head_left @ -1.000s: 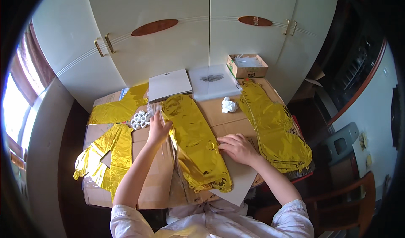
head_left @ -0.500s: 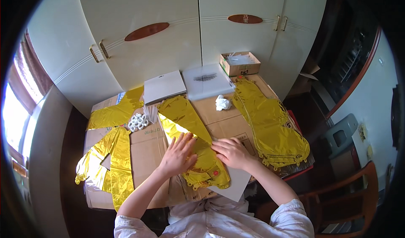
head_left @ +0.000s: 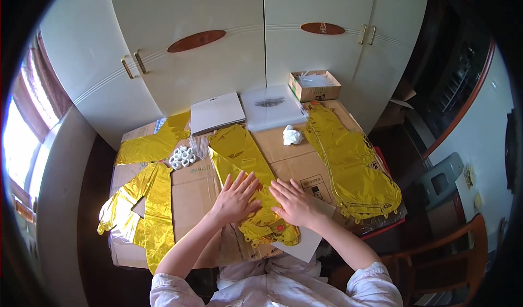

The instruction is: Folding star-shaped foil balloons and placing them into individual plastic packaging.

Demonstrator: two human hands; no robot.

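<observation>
A long flat gold foil balloon (head_left: 239,154) lies lengthwise down the middle of the cardboard-covered table (head_left: 193,190). My left hand (head_left: 237,196) rests flat on its near part, fingers spread. My right hand (head_left: 294,202) lies flat just to the right, palm down on the same foil, close to the left hand. Neither hand grips anything. The balloon's near end (head_left: 269,233) sits partly on a white sheet (head_left: 308,241) at the table's front edge.
More gold foil balloons lie at the left (head_left: 147,198), back left (head_left: 150,143) and right (head_left: 354,165). Small white tape rolls (head_left: 182,156), crumpled white paper (head_left: 292,136), two flat white packs (head_left: 218,112), an open cardboard box (head_left: 314,85). White cupboard doors behind; wooden chair (head_left: 447,252) at right.
My left hand came back from the far left of the balloon to its near part beside my right hand. Both palms now lie flat together on the foil.
</observation>
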